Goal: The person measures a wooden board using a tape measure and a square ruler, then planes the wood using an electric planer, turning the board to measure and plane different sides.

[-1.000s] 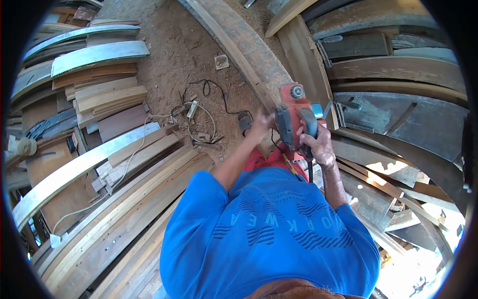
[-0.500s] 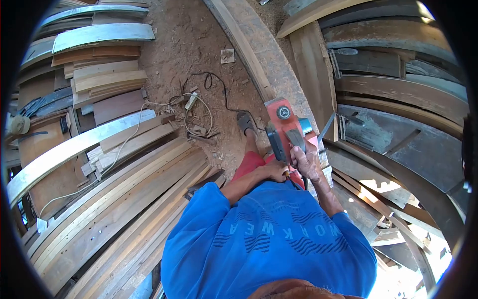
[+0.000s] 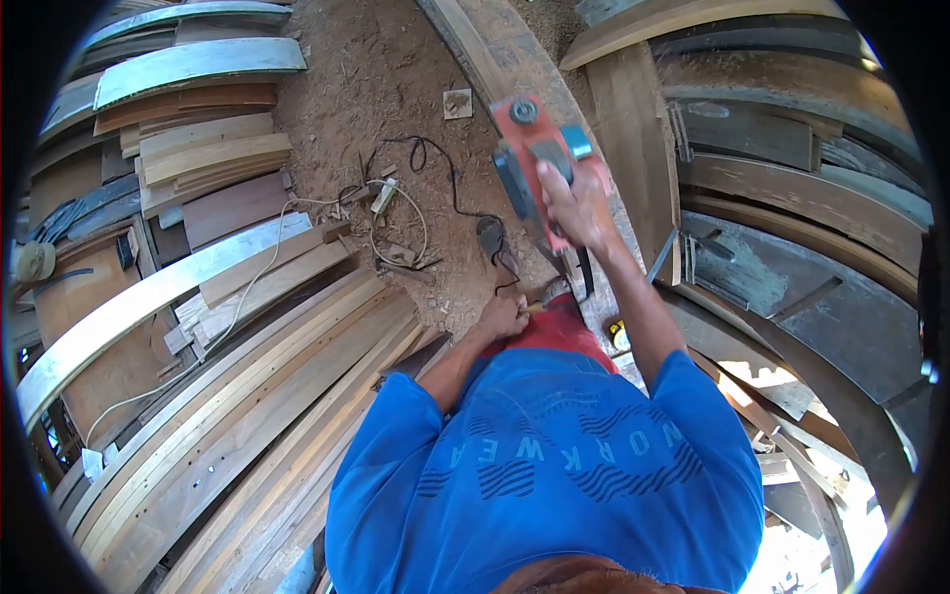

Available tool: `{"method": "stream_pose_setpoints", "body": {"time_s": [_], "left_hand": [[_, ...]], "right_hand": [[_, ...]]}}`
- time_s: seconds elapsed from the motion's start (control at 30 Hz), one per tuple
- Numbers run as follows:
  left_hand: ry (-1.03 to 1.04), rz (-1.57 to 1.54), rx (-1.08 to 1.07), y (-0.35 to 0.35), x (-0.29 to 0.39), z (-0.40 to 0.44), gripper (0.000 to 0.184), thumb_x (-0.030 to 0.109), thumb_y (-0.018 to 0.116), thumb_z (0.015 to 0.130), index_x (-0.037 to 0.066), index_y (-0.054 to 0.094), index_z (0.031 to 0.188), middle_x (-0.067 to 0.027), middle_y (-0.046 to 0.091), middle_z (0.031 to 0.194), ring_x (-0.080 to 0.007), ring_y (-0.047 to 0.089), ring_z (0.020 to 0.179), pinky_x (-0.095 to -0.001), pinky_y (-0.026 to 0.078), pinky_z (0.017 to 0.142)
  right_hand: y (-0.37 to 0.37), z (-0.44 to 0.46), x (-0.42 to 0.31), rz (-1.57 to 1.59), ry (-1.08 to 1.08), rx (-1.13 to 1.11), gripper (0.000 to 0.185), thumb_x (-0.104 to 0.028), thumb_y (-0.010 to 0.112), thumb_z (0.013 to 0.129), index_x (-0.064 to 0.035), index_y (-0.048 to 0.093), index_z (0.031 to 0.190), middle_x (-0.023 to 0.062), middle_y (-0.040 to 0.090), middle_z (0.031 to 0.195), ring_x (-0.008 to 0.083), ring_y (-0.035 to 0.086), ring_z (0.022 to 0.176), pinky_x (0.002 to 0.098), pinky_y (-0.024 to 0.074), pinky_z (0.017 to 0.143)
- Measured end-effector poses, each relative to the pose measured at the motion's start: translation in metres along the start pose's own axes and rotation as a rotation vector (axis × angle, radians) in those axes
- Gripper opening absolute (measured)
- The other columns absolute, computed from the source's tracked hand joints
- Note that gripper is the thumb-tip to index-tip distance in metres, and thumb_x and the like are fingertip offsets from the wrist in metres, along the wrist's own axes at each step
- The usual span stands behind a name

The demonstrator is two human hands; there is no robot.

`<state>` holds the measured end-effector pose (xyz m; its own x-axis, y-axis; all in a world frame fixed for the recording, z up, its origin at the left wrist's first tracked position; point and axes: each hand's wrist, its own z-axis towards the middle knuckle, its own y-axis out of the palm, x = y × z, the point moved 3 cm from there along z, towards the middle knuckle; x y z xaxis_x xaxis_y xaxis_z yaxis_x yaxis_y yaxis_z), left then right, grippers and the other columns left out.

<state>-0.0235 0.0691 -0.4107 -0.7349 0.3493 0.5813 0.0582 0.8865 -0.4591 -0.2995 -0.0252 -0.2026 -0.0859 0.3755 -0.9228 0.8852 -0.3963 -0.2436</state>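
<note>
My right hand (image 3: 579, 208) is wrapped round the dark handle of a red electric hand planer (image 3: 524, 124) with a black front knob. The planer is over the narrow wooden board (image 3: 473, 54) on the long bench; whether its sole touches the wood is hidden. A short black sleeve or cord hangs from its rear end. My left hand (image 3: 505, 315) is closed low beside my red shorts, with the black power cord (image 3: 507, 265) running up into it. A small yellowish piece sticks out beside that hand, too small to name.
Stacked planks (image 3: 228, 416) line the left side, boards (image 3: 792, 188) the right. A white extension lead with a socket block (image 3: 384, 196) lies on the dirt floor, near my sandalled foot (image 3: 491, 238). A yellow tape measure (image 3: 618, 332) rests on the bench.
My right hand has pushed the planer forward along the board, away from my body. My left hand has come off the planer's rear area and moved left and down towards my leg.
</note>
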Motion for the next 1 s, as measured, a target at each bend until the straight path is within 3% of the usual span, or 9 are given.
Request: {"method": "stream_pose_setpoints", "body": {"time_s": [0.2, 0.4, 0.6, 0.8, 0.83, 0.87, 0.93, 0.97, 1.0], "left_hand": [[-0.056, -0.169, 0.248, -0.029, -0.005, -0.002, 0.023, 0.023, 0.067, 0.084, 0.003, 0.064, 0.096, -0.0227, 0.070, 0.089, -0.0404, 0.070, 0.084, -0.0477, 0.054, 0.076], [-0.148, -0.154, 0.334, -0.054, -0.018, -0.010, 0.024, 0.021, 0.062, 0.081, 0.002, 0.066, 0.095, -0.0251, 0.070, 0.089, -0.0442, 0.069, 0.086, -0.0506, 0.054, 0.079], [-0.217, -0.078, 0.363, -0.053, -0.057, -0.031, 0.030, 0.019, 0.064, 0.079, 0.000, 0.062, 0.102, -0.0279, 0.069, 0.090, -0.0454, 0.069, 0.089, -0.0491, 0.054, 0.080], [-0.215, -0.121, 0.318, -0.047, -0.062, -0.066, 0.031, 0.013, 0.070, 0.074, 0.004, 0.064, 0.103, -0.0211, 0.071, 0.088, -0.0392, 0.070, 0.084, -0.0448, 0.056, 0.079], [-0.202, -0.090, 0.276, -0.045, -0.056, -0.069, 0.032, 0.013, 0.071, 0.073, 0.004, 0.064, 0.103, -0.0200, 0.071, 0.088, -0.0379, 0.070, 0.086, -0.0444, 0.056, 0.080], [-0.190, -0.061, 0.234, -0.042, -0.051, -0.071, 0.033, 0.013, 0.071, 0.072, 0.004, 0.065, 0.104, -0.0190, 0.071, 0.089, -0.0366, 0.070, 0.087, -0.0441, 0.056, 0.081], [-0.146, -0.030, 0.204, -0.034, -0.040, -0.073, 0.034, 0.013, 0.072, 0.071, 0.005, 0.065, 0.104, -0.0179, 0.071, 0.091, -0.0352, 0.070, 0.091, -0.0445, 0.055, 0.083], [-0.115, -0.027, 0.219, -0.030, -0.035, -0.070, 0.034, 0.012, 0.072, 0.070, 0.005, 0.066, 0.103, -0.0179, 0.071, 0.092, -0.0350, 0.069, 0.093, -0.0451, 0.055, 0.083], [-0.087, -0.025, 0.230, -0.027, -0.032, -0.070, 0.034, 0.012, 0.072, 0.070, 0.005, 0.066, 0.103, -0.0180, 0.071, 0.093, -0.0349, 0.069, 0.096, -0.0458, 0.054, 0.084]], "right_hand": [[0.008, 0.103, -0.045, -0.098, 0.015, -0.020, 0.056, -0.054, 0.057, 0.097, -0.0017, 0.065, 0.079, 0.0039, 0.063, 0.065, 0.0117, 0.062, 0.058, 0.0314, 0.0501, 0.056], [0.017, 0.173, -0.042, 0.130, -0.070, -0.146, 0.060, -0.062, 0.062, 0.094, -0.0042, 0.065, 0.080, 0.0016, 0.063, 0.068, 0.0122, 0.059, 0.055, 0.0299, 0.0496, 0.055], [-0.002, 0.090, -0.046, -0.058, 0.010, -0.100, 0.061, -0.061, 0.058, 0.096, -0.0034, 0.064, 0.076, 0.0021, 0.058, 0.059, 0.0110, 0.058, 0.055, 0.0296, 0.0469, 0.053], [-0.024, -0.064, 0.012, -0.057, 0.010, -0.108, 0.052, -0.047, 0.052, 0.102, -0.0052, 0.058, 0.072, 0.0018, 0.053, 0.054, 0.0121, 0.055, 0.052, 0.0322, 0.0446, 0.052], [-0.033, -0.096, 0.014, -0.075, 0.071, -0.142, 0.043, -0.045, 0.054, 0.100, -0.0022, 0.058, 0.100, 0.0069, 0.059, 0.065, 0.0171, 0.060, 0.061, 0.0353, 0.0479, 0.059], [-0.042, -0.129, 0.016, -0.096, 0.132, -0.178, 0.052, -0.042, 0.056, 0.099, 0.0007, 0.057, 0.127, 0.0120, 0.065, 0.075, 0.0222, 0.065, 0.071, 0.0385, 0.0513, 0.067], [-0.049, -0.186, 0.044, -0.039, 0.195, -0.183, 0.053, -0.041, 0.057, 0.097, 0.0030, 0.057, 0.126, 0.0145, 0.066, 0.077, 0.0232, 0.066, 0.069, 0.0385, 0.0523, 0.066], [-0.048, -0.206, 0.069, -0.052, 0.063, -0.118, 0.052, -0.042, 0.058, 0.097, 0.0038, 0.059, 0.122, 0.0140, 0.066, 0.075, 0.0224, 0.065, 0.066, 0.0377, 0.0525, 0.063], [-0.052, -0.224, 0.073, 0.027, 0.179, -0.161, 0.052, -0.044, 0.059, 0.097, 0.0046, 0.060, 0.117, 0.0127, 0.066, 0.074, 0.0211, 0.066, 0.066, 0.0369, 0.0528, 0.063]]}}
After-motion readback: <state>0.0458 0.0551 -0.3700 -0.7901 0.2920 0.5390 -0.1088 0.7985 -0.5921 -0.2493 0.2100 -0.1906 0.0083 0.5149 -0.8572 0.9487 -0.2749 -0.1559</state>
